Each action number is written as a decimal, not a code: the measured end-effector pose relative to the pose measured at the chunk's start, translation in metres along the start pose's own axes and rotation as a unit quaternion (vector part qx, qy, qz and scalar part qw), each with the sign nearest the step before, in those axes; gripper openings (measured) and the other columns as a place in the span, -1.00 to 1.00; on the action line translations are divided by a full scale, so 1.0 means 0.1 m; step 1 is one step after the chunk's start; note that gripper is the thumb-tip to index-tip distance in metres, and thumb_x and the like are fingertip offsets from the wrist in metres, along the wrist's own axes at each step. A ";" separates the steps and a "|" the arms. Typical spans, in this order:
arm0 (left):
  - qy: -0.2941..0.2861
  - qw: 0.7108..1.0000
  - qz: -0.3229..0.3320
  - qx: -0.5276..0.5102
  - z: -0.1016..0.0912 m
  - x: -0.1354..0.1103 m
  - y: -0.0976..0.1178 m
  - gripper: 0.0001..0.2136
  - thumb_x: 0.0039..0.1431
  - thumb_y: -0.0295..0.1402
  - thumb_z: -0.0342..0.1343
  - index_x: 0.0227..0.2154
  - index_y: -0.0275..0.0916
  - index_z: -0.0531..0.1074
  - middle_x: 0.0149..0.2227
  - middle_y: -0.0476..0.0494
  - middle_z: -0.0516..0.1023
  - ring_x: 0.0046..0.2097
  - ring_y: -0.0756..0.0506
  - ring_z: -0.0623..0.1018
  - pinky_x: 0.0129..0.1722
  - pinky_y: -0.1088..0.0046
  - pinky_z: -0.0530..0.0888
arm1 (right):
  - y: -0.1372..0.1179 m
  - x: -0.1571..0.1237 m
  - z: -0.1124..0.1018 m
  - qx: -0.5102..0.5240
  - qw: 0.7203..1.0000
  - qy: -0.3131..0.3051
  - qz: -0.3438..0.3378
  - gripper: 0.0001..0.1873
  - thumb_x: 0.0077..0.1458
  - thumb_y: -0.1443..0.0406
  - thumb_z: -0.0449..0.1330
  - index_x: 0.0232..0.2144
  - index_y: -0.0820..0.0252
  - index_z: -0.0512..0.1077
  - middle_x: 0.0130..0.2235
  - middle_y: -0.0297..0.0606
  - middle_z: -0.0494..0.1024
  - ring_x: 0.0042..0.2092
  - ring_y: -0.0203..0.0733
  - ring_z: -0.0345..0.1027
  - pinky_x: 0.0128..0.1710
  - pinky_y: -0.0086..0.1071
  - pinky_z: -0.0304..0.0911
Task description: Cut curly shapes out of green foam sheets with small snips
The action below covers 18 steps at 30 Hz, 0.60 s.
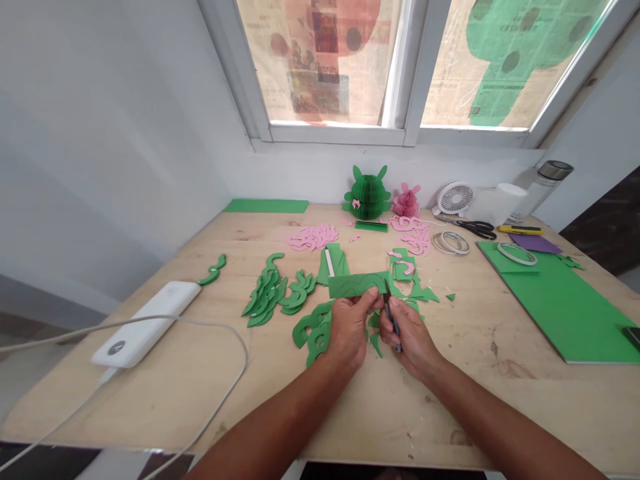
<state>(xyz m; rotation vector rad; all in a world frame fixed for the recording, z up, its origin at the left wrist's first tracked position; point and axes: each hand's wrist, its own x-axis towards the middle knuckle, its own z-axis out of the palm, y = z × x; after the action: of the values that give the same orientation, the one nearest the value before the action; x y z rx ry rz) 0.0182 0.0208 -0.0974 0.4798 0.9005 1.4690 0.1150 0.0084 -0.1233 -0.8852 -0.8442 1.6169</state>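
Bare forearms (296,403) angled inward, left hand (351,327) in a pinch, right hand (409,330) curled (thumb (395,305) uppermost), close together.

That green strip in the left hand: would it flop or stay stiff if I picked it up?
The green strip would probably stay fairly stiff, since its free end juts past the left hand without obvious droop. It's likely very light, as it looks like thin paper, and might crease if squeezed.
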 end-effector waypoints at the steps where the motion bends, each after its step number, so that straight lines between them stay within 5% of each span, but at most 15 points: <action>1: 0.000 1.000 0.000 -0.001 0.00 0.00 0.00 -0.83 -0.25 -0.38 0.36 -0.59 -0.33 0.49 -0.59 -0.03 0.46 -0.48 0.03 0.45 -0.36 0.51 0.43 | 0.00 0.00 0.00 0.000 1.000 0.000 -0.001 -0.58 0.03 -0.02 0.20 -0.50 0.21 0.28 -0.64 -0.49 0.20 -0.67 -0.47 -0.12 -0.69 -0.51 -0.23; 18: -0.003 1.000 -0.012 -0.008 0.02 -0.01 0.05 -0.82 -0.28 -0.39 0.36 -0.62 -0.32 0.46 -0.62 0.00 0.41 -0.53 0.05 0.42 -0.42 0.53 0.41 | -0.04 -0.01 0.03 -0.007 1.000 0.002 0.005 -0.58 -0.01 -0.03 0.22 -0.46 0.22 0.33 -0.66 -0.51 0.17 -0.66 -0.48 -0.16 -0.70 -0.53 -0.23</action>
<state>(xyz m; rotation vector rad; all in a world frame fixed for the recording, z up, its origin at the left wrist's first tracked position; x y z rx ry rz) 0.0169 0.0206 -0.0919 0.4603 0.8865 1.4512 0.1143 0.0077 -0.1179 -0.9035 -0.8510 1.6196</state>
